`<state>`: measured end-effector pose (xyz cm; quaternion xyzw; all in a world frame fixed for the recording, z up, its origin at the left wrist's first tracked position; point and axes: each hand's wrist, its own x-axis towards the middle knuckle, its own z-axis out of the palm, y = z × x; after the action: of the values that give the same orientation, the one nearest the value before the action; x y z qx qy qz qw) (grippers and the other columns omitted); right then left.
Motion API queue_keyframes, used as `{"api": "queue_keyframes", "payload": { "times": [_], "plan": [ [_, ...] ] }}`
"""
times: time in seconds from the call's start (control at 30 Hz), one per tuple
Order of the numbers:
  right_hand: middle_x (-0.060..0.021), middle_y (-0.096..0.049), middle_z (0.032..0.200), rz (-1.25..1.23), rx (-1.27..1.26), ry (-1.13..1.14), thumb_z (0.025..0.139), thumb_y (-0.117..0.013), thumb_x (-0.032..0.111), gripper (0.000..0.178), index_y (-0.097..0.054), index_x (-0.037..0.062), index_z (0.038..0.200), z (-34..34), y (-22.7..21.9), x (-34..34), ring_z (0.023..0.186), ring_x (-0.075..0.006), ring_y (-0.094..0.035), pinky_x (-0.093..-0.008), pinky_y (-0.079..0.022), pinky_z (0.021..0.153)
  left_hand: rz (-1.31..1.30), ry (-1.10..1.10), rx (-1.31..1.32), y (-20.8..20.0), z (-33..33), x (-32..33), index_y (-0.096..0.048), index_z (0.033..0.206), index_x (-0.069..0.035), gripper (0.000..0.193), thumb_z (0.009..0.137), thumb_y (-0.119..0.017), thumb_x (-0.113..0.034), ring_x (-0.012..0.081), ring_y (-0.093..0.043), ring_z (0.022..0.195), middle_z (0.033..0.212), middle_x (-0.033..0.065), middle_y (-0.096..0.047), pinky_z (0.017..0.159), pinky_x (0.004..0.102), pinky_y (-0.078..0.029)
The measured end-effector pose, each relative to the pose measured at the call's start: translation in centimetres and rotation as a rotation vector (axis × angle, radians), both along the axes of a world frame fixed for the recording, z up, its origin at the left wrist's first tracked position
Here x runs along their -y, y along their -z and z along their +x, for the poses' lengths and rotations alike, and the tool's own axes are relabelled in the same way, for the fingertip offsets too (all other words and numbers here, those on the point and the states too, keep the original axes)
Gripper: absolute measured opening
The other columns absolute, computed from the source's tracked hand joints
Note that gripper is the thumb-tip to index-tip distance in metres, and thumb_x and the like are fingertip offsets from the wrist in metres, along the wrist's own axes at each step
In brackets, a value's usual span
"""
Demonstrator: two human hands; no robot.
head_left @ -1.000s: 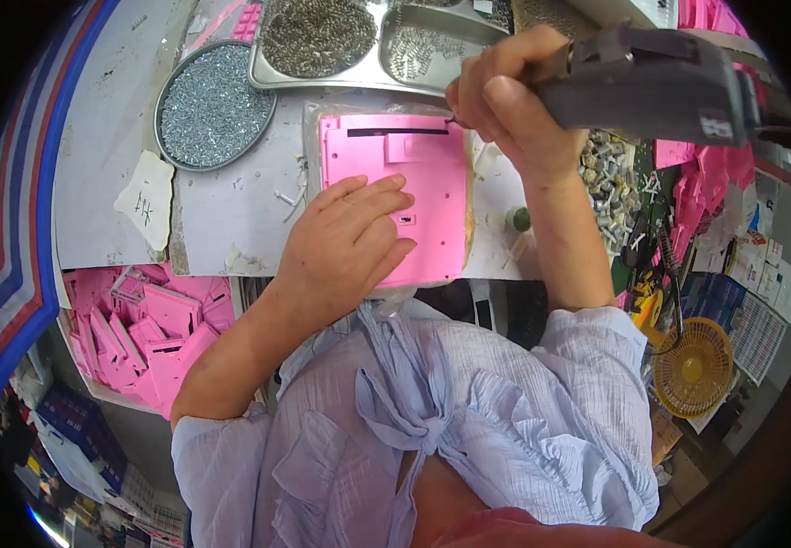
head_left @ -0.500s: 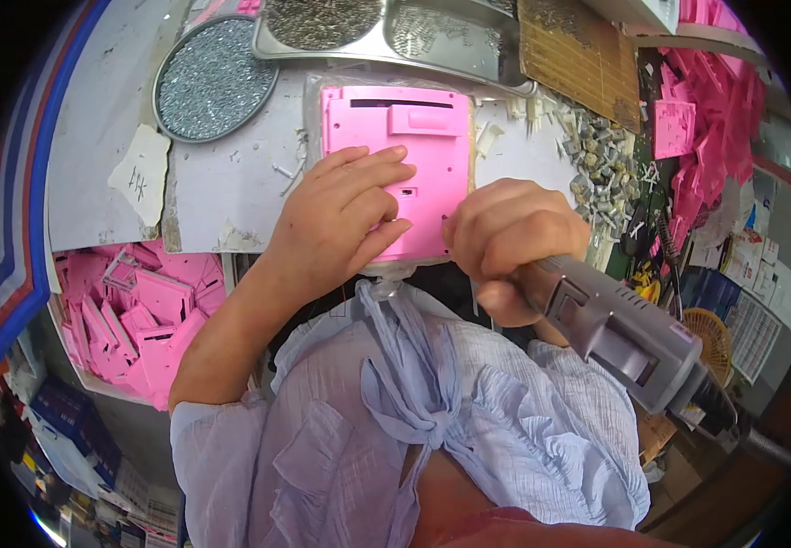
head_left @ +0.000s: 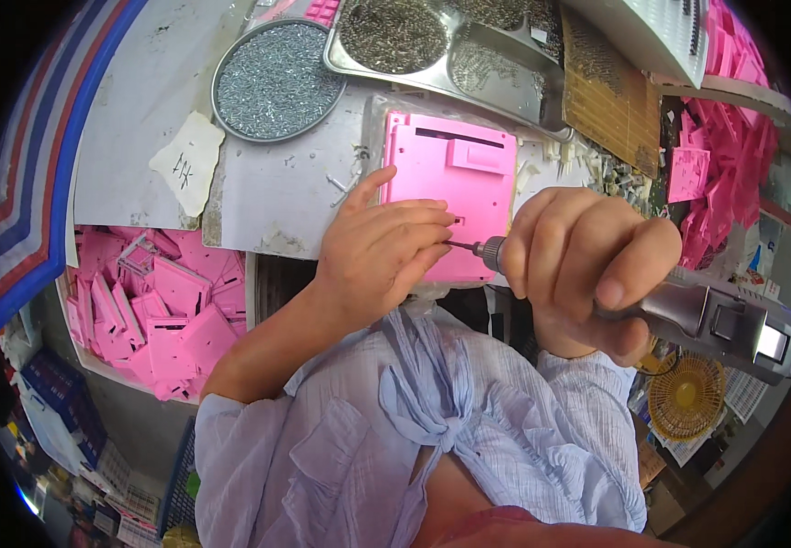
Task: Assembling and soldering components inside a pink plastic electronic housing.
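Note:
A pink plastic casing [head_left: 482, 196] lies on the bench in front of me, with a long dark slot near its far edge and a raised block below it. My left hand [head_left: 373, 251] rests over its near left part, little finger spread, thumb and index fingertips drawn together. Whatever is between them is too small to make out. My right hand [head_left: 587, 269] is wrapped round a grey electric screwdriver [head_left: 729, 324], held tilted above the casing's right side. The thin bit [head_left: 461, 245] points left and its tip meets my left fingertips.
A round tray of silvery screws [head_left: 279, 80] and a metal compartment tray [head_left: 441, 75] of small hardware stand behind the casing. Pink parts fill a box [head_left: 245, 283] at lower left and pile up [head_left: 729, 155] at far right. A yellow basket [head_left: 686, 397] sits at lower right.
My right hand has turned and risen with the screwdriver, bringing its bit to my left fingertips. My left hand has shifted toward the casing's near edge. The whole view has swung slightly.

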<state>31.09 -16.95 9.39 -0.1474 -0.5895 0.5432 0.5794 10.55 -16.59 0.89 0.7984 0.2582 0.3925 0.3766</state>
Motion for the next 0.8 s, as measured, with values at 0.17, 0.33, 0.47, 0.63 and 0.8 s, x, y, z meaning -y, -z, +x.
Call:
{"api": "queue_keyframes", "payload": {
  "times": [0.17, 0.33, 0.47, 0.63, 0.8],
  "plan": [
    [0.0059, -0.055, 0.063, -0.064, -0.03, 0.046, 0.098, -0.07, 0.039, 0.028, -0.057, 0.0157, 0.105, -0.9, -0.7, -0.8, 0.051, -0.0082, -0.053, -0.0236, -0.046, 0.049, 0.094, -0.047, 0.022, 0.0, -0.7, -1.2, -0.07, 0.1, -0.008, 0.022, 0.08, -0.079, -0.003, 0.0232, -0.074, 0.101, 0.104, 0.0086, -0.077, 0.112, 0.0541, -0.039],
    [0.0062, -0.053, 0.062, -0.075, 0.024, 0.049, 0.099, -0.067, 0.04, 0.028, -0.056, 0.0158, 0.11, -1.9, -0.9, -2.1, 0.051, -0.009, -0.051, -0.0257, -0.044, 0.049, 0.161, -0.076, -0.003, 0.5, -1.6, -2.2, -0.07, 0.102, -0.008, 0.027, 0.077, -0.082, -0.007, 0.0235, -0.074, 0.101, 0.105, 0.0075, -0.076, 0.115, 0.0537, -0.034],
    [0.0038, -0.05, 0.062, -0.007, 0.043, 0.091, 0.102, -0.058, 0.033, 0.023, -0.057, 0.0126, 0.112, -2.1, -0.1, -4.6, 0.053, -0.0113, -0.047, -0.0286, -0.042, 0.05, 0.172, -0.198, -0.154, -0.8, -2.5, -6.1, -0.069, 0.106, -0.007, 0.031, 0.08, -0.082, -0.017, 0.0217, -0.068, 0.106, 0.107, 0.0051, -0.072, 0.109, 0.0528, -0.035],
    [-0.0031, -0.051, 0.063, -0.065, -0.082, 0.188, 0.098, -0.062, 0.016, 0.012, -0.057, 0.0049, 0.099, -3.4, 3.0, -8.4, 0.054, -0.0139, -0.048, -0.0319, -0.041, 0.051, 0.264, -0.54, -0.732, 2.3, -7.5, -12.4, -0.074, 0.102, -0.012, 0.022, 0.083, -0.078, -0.022, 0.0234, -0.058, 0.108, 0.105, 0.0005, -0.067, 0.101, 0.0498, -0.034],
    [-0.001, -0.042, 0.06, -0.098, 0.083, 0.185, 0.102, -0.052, 0.014, 0.007, -0.051, 0.0072, 0.103, -2.8, 5.2, -8.9, 0.052, -0.0137, -0.041, -0.0341, -0.039, 0.053, 0.266, -0.544, -0.633, 3.0, -7.1, -12.3, -0.072, 0.095, -0.01, 0.013, 0.089, -0.073, -0.022, 0.0229, -0.057, 0.104, 0.099, -0.0005, -0.065, 0.099, 0.0468, -0.033]
  ]
}}
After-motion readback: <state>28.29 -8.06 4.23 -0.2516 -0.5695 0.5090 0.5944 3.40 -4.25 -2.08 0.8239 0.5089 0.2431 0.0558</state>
